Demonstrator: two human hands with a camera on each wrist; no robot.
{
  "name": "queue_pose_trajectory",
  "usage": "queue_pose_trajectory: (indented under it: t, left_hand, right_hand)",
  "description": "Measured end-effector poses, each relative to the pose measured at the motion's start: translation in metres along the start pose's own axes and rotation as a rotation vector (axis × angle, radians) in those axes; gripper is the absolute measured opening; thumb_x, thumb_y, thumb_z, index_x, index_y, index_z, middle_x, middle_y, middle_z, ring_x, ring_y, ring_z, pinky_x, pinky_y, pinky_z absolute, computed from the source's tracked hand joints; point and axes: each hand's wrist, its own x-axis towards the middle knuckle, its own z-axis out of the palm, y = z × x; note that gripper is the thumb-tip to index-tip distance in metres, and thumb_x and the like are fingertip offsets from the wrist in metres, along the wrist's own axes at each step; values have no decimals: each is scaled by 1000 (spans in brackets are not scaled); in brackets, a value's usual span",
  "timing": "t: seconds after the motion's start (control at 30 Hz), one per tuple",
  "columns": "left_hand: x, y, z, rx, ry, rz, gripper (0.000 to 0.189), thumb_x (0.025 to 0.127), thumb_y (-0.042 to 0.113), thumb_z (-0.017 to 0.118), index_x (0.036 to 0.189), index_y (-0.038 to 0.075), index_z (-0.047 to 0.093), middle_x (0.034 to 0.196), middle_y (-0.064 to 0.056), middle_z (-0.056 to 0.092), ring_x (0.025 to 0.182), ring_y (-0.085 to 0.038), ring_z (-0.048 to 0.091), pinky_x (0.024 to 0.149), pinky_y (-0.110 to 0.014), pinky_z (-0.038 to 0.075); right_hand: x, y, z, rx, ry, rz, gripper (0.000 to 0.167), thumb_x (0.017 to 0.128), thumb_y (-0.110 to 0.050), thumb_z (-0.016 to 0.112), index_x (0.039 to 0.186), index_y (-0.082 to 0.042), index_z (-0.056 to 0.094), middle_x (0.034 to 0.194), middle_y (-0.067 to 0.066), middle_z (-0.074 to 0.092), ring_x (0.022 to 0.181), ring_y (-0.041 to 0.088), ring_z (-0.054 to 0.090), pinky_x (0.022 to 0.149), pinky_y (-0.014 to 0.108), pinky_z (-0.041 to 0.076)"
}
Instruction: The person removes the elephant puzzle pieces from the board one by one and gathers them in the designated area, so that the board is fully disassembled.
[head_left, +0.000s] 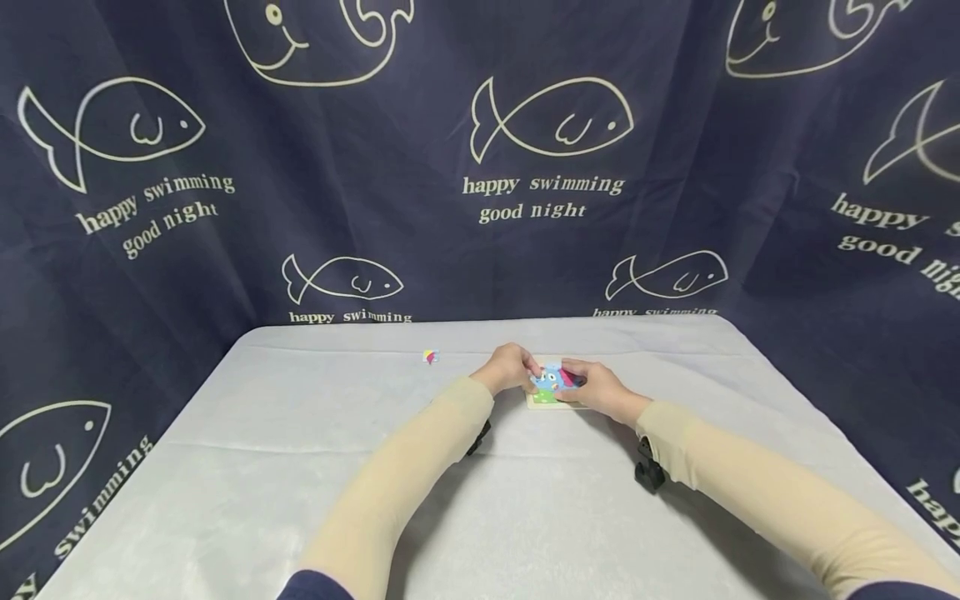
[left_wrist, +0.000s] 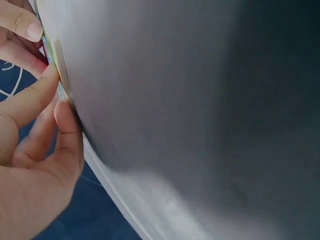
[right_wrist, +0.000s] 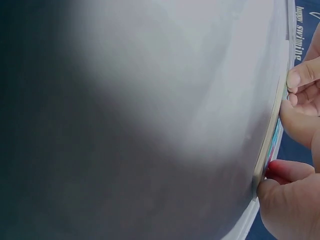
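A small jigsaw puzzle (head_left: 546,395) in a pale wooden tray lies on the table, its picture showing a blue cartoon animal with big eyes above green ground. My left hand (head_left: 513,367) holds its left side, thumb and fingers bent at the edge. From the right, my right hand (head_left: 602,390) grips the other side, thumb near the front and fingers toward the back. Both hands cover parts of the picture. Seen edge-on in the right wrist view, the tray (right_wrist: 270,137) appears as a thin strip beside the fingers.
A loose puzzle piece (head_left: 431,357), yellow, pink and blue, lies left of the hands toward the back. A light grey cloth covers the table (head_left: 247,467). Behind and beside it hangs a dark blue curtain (head_left: 435,225) with fish drawings.
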Motion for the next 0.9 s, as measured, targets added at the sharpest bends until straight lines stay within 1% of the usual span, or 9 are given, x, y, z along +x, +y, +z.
queue_pose_trajectory:
  t: [0.1, 0.17, 0.23, 0.3, 0.4, 0.5, 0.6, 0.73, 0.9]
  left_hand:
    - [-1, 2, 0, 49, 10, 0, 27, 79, 3, 88, 103, 1, 75, 105, -11, 72, 86, -15, 53, 91, -29, 55]
    - [-2, 5, 0, 93, 19, 0, 26, 79, 5, 89, 101, 1, 75, 105, -10, 72, 86, -14, 52, 94, -29, 55]
    - [-2, 6, 0, 112, 22, -2, 22, 79, 5, 89, 97, 1, 76, 104, -10, 74, 85, -14, 52, 93, -29, 55]
    - [-2, 6, 0, 111, 27, -2, 21, 79, 5, 89, 95, 1, 76, 103, -9, 73, 85, -13, 50, 92, -28, 55]
    - [-2, 5, 1, 89, 29, 2, 22, 78, 4, 89, 95, 1, 75, 95, -5, 70, 84, -13, 50, 88, -26, 54]
    - [-2, 3, 1, 53, 39, 6, 22, 78, 1, 89, 94, 1, 74, 83, 0, 60, 83, -13, 49, 81, -24, 51]
    - [-2, 2, 2, 14, 49, 6, 22, 77, -1, 88, 94, 1, 73, 78, 3, 52, 82, -13, 48, 74, -23, 46]
    - [-2, 2, 3, -44, 61, -15, 22, 78, -4, 86, 93, 1, 72, 81, 1, 55, 81, -14, 49, 69, -21, 44]
    - [0, 1, 4, -109, 90, -62, 18, 79, -6, 83, 91, 3, 73, 94, -5, 66, 83, -14, 52, 66, -19, 46]
  right_hand:
    - [0, 0, 0, -10, 1, -4, 71, 93, -18, 78, 151, 6, 45, 162, 25, 39, 152, 48, 30, 126, 60, 25]
    - [0, 0, 0, -6, 1, -2, 70, 93, -18, 77, 151, 6, 45, 162, 24, 39, 152, 47, 30, 127, 59, 25]
    - [0, 0, 0, -15, 3, -9, 70, 93, -19, 78, 150, 6, 46, 161, 24, 39, 152, 48, 30, 126, 60, 25]
    - [0, 0, -1, -14, 4, -8, 70, 93, -19, 78, 150, 6, 46, 162, 24, 39, 152, 47, 30, 127, 60, 25]
    - [-1, -1, -1, -20, 4, -13, 71, 92, -19, 78, 150, 6, 46, 161, 24, 39, 152, 48, 30, 126, 60, 25]
    - [0, -1, -1, -12, 2, -8, 71, 93, -19, 78, 150, 6, 46, 162, 24, 39, 152, 48, 30, 127, 60, 25]
    - [0, -1, -1, -10, 5, -7, 71, 93, -19, 78, 150, 6, 45, 161, 24, 39, 152, 48, 30, 127, 60, 25]
    - [-1, -2, 0, -6, 2, 1, 71, 93, -19, 78, 150, 6, 45, 162, 24, 39, 153, 47, 29, 127, 60, 24]
    - [-2, -4, -1, -18, 2, 4, 71, 93, -19, 78, 151, 6, 45, 162, 24, 39, 152, 48, 29, 127, 61, 24]
